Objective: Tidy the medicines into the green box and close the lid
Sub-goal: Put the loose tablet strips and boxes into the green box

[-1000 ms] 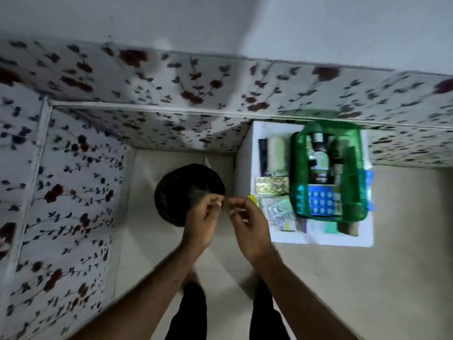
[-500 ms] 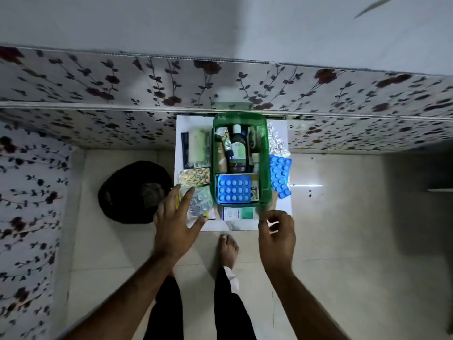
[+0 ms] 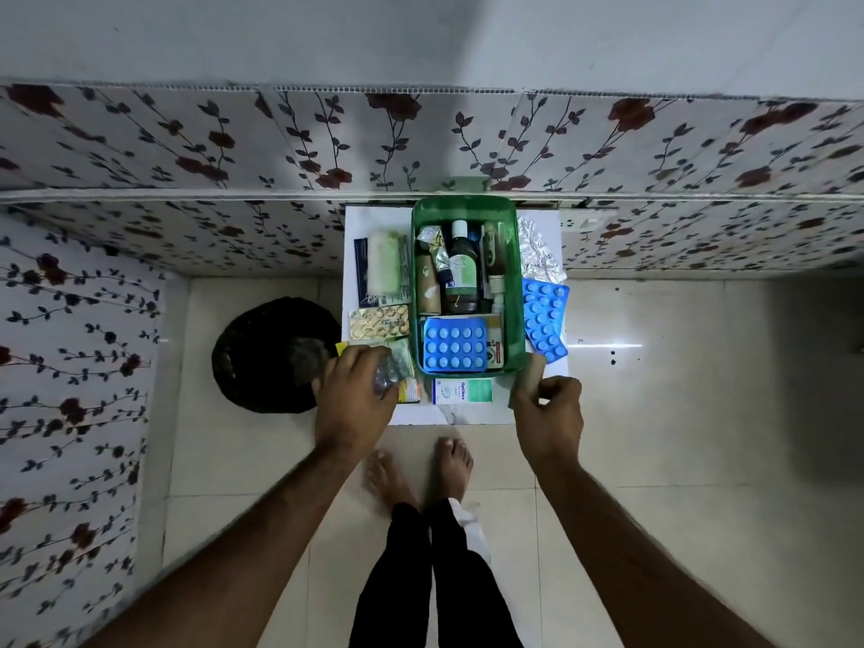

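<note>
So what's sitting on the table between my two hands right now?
In the head view, a white and green medicine carton lies flat on the white table, between the left hand and the right hand, just in front of the green box.

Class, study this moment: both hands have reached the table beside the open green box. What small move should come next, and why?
Probably lift the blister strip under the left hand into the green box. The fingers already curl over it, the box stands open just to its right, and several packs lie outside. The right hand appears to grip a tan roll and could follow.
</note>
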